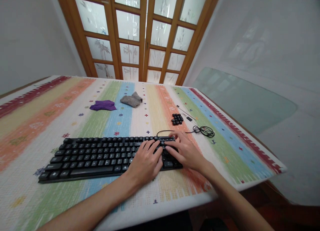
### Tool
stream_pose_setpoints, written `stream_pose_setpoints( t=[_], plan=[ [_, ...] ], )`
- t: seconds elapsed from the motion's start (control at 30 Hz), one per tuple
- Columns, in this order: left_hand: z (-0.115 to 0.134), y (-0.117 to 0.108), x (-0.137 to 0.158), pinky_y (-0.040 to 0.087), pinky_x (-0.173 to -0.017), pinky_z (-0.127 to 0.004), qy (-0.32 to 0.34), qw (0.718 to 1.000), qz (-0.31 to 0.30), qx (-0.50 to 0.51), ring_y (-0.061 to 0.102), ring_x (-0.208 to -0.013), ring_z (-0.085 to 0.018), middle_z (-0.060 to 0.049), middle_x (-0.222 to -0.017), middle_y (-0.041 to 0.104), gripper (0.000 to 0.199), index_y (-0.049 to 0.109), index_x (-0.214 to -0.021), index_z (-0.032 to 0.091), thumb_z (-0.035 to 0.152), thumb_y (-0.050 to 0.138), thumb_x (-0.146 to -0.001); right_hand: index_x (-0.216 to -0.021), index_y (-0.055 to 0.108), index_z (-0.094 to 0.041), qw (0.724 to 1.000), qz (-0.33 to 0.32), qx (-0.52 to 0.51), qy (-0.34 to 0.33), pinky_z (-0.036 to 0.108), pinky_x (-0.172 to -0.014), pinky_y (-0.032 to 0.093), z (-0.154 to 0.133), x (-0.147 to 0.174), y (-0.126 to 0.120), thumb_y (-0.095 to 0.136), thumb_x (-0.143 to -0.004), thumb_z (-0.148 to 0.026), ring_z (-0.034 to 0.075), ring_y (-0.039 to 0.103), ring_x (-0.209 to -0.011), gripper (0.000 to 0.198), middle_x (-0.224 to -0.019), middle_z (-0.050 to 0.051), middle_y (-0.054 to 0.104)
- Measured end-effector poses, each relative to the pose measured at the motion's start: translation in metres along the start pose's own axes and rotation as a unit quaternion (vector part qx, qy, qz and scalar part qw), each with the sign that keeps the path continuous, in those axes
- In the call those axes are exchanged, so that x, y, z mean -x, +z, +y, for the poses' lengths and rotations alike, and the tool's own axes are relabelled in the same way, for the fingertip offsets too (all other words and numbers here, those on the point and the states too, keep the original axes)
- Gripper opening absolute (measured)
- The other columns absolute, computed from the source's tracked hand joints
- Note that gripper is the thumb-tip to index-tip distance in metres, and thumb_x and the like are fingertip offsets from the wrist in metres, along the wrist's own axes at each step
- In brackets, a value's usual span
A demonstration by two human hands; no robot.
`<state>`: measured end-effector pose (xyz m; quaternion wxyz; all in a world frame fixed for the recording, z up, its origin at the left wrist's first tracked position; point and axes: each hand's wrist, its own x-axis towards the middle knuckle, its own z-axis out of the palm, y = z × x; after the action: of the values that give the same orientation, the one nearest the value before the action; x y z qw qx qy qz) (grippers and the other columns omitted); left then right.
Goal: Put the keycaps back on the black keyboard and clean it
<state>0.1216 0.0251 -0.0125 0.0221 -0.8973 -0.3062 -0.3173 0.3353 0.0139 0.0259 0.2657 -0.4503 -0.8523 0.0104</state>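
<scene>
A black full-size keyboard (91, 171) lies on the patterned tablecloth in front of me, slightly tilted in view. My left hand (147, 159) rests over its right part, palm down, fingers stretched across the keys. Just beside it, my right hand (185, 151) reaches over the number pad with thumb and fingers apart. Its fingertips are at the pad's upper left, close to the left fingertips. Both hands hide much of the number pad, and I cannot make out any small piece between the fingers. Beyond the right hand sits a cluster of loose black keycaps (177, 119).
A coiled black cable (203, 131) lies right of the keycaps. Near it are a thin rod-like tool (186, 112) and a small black piece (189, 118). Farther back lie a purple cloth (103, 105) and a grey cloth (131, 100). A glass-paned wooden door (143, 41) stands behind the table.
</scene>
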Motion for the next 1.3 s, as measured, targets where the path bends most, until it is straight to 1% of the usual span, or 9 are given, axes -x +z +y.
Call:
stream_pose_setpoints(
  t=[0.1,0.27,0.47,0.57,0.73,0.87,1.0,1.1,1.3],
  plan=[
    [-0.001,0.0,0.001,0.049,-0.103,-0.051,0.002,1.0,0.001,-0.003,0.058,-0.116,-0.032,-0.015,-0.125,0.066,0.027,0.065,-0.118,0.01,0.017,0.058,-0.092,-0.108,0.074,-0.018,0.998,0.039,0.044,0.021,0.051,-0.097,0.048,0.032,-0.006,-0.009,0.054,-0.1,-0.025,0.03,0.055,-0.108,0.023,-0.116,0.014,0.058],
    [-0.001,0.001,0.002,0.05,-0.101,-0.052,0.014,1.0,0.0,-0.016,0.057,-0.117,-0.033,-0.015,-0.129,0.065,0.032,0.064,-0.124,0.013,0.027,0.06,-0.096,-0.106,0.077,-0.018,0.989,0.045,0.122,0.071,0.048,-0.094,0.047,0.092,-0.023,-0.013,0.056,-0.096,-0.026,0.029,0.056,-0.1,0.024,-0.112,0.013,0.06],
    [-0.002,0.003,0.002,0.049,-0.1,-0.052,0.011,1.0,-0.002,-0.02,0.057,-0.118,-0.033,-0.013,-0.129,0.065,0.033,0.065,-0.123,0.015,0.034,0.061,-0.097,-0.118,0.076,-0.018,0.972,-0.049,0.204,0.102,0.048,-0.101,0.041,0.129,-0.047,-0.004,0.058,-0.096,-0.029,0.033,0.052,-0.112,0.03,-0.126,0.016,0.058],
    [-0.003,0.004,0.003,0.048,-0.101,-0.051,0.011,1.0,-0.007,-0.021,0.057,-0.119,-0.033,-0.013,-0.131,0.065,0.033,0.065,-0.125,0.015,0.034,0.06,-0.097,-0.121,0.075,-0.019,0.968,-0.071,0.217,0.107,0.051,-0.102,0.04,0.136,-0.053,0.0,0.062,-0.095,-0.032,0.037,0.047,-0.12,0.032,-0.137,0.017,0.054],
    [-0.003,0.004,0.004,0.045,-0.104,-0.052,0.011,1.0,-0.016,-0.024,0.056,-0.121,-0.033,-0.014,-0.134,0.063,0.033,0.064,-0.126,0.014,0.032,0.057,-0.098,-0.104,0.08,-0.023,0.973,-0.078,0.195,0.099,0.05,-0.099,0.041,0.138,-0.057,0.005,0.066,-0.092,-0.031,0.037,0.047,-0.119,0.02,-0.138,0.013,0.056],
    [-0.001,0.004,0.004,0.046,-0.103,-0.052,0.011,0.999,-0.019,-0.026,0.056,-0.121,-0.033,-0.014,-0.134,0.063,0.033,0.064,-0.126,0.014,0.031,0.056,-0.098,-0.096,0.08,-0.022,0.98,-0.076,0.161,0.087,0.045,-0.098,0.04,0.136,-0.057,0.006,0.071,-0.088,-0.028,0.031,0.053,-0.113,0.013,-0.126,0.01,0.065],
    [-0.001,0.002,0.002,0.047,-0.102,-0.053,0.015,0.999,-0.02,-0.028,0.057,-0.119,-0.034,-0.015,-0.133,0.063,0.033,0.065,-0.125,0.013,0.029,0.057,-0.097,-0.094,0.076,-0.019,0.985,-0.065,0.131,0.089,0.043,-0.093,0.04,0.134,-0.054,0.007,0.074,-0.083,-0.022,0.029,0.058,-0.105,0.011,-0.104,0.01,0.072],
    [0.0,0.001,0.002,0.047,-0.103,-0.053,0.016,0.999,-0.024,-0.027,0.057,-0.119,-0.034,-0.015,-0.133,0.063,0.033,0.064,-0.124,0.012,0.029,0.058,-0.097,-0.09,0.072,-0.018,0.988,-0.052,0.11,0.098,0.04,-0.085,0.042,0.13,-0.051,0.009,0.074,-0.081,-0.02,0.028,0.06,-0.096,0.01,-0.092,0.009,0.072],
    [0.0,0.0,0.002,0.047,-0.103,-0.053,0.011,0.999,-0.029,-0.025,0.056,-0.12,-0.034,-0.015,-0.133,0.063,0.033,0.063,-0.126,0.013,0.027,0.057,-0.097,-0.084,0.065,-0.017,0.994,-0.046,0.04,0.096,0.028,-0.069,0.042,0.115,-0.05,0.01,0.066,-0.083,-0.014,0.019,0.062,-0.074,0.003,-0.079,0.005,0.069]
  ],
)
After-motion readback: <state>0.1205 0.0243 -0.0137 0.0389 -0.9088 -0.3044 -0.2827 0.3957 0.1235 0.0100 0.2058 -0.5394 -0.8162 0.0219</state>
